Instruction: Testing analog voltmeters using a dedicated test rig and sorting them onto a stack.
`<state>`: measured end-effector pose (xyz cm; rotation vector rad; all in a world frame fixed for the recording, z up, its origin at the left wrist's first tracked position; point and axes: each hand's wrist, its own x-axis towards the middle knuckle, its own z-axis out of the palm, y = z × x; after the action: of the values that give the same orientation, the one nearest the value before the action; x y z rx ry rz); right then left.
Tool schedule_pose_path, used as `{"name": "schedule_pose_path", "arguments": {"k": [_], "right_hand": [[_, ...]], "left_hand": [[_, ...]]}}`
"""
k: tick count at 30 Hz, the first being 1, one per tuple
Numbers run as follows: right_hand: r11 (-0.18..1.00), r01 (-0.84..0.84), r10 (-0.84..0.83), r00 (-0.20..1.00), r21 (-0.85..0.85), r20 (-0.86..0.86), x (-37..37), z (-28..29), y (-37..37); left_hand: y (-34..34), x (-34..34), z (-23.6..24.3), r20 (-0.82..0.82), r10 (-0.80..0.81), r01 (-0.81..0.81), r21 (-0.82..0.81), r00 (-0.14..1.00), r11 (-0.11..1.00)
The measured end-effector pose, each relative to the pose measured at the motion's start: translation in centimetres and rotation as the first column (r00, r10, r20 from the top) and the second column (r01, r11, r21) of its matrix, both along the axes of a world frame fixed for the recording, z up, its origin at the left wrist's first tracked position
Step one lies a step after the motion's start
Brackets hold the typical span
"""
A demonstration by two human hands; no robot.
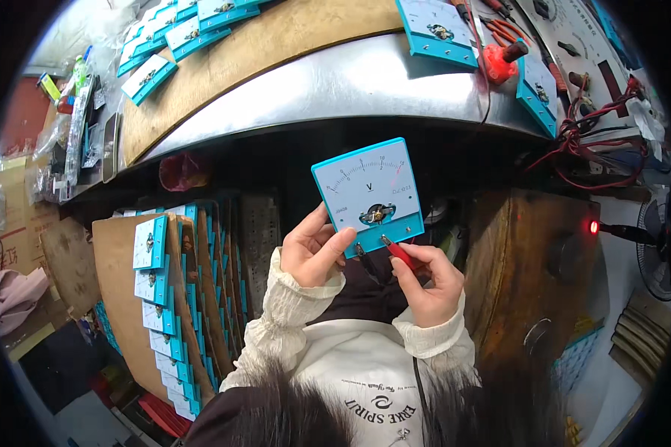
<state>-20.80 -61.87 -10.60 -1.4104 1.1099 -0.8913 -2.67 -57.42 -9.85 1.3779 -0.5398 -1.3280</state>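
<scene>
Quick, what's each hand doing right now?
Left hand: closed, holding the blue-and-white meter.
Right hand: closed, holding the red clip at the meter's lower edge.

Light falls from above onto the metal bench edge [298, 93], which throws hard white glare at me; upper left is washed out; deep shadow sits under the bench; the meter I'm holding [369, 177] is evenly lit, fairly sharp; red lamp [594, 227] blooms; fisheye bows straight edges, rim goes black; my hair [279, 406] is soft at bottom.
</scene>
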Motion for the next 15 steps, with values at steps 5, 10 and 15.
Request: {"name": "schedule_pose_path", "arguments": {"k": [5, 10, 15], "right_hand": [[0.995, -0.001, -0.004, 0.999, -0.098, -0.053, -0.8, 0.5, -0.3], [0.993, 0.037, -0.054, 0.987, -0.113, -0.151, -1.6, 0.6, -0.1], [0.923, 0.124, -0.167, 0.982, -0.364, -0.088, -2.7, 0.8, -0.4]], "left_hand": [[-0.5, -0.6, 0.0, 0.0, -0.014, 0.014, -0.042, 1.0, 0.999], [-1.6, -1.7, 0.9, 0.001, -0.052, 0.052, -0.051, 0.999, 0.997], [-1.8, -2.3, 0.5, -0.049, 0.047, -0.053, -0.113, 0.998, 0.992]]}}
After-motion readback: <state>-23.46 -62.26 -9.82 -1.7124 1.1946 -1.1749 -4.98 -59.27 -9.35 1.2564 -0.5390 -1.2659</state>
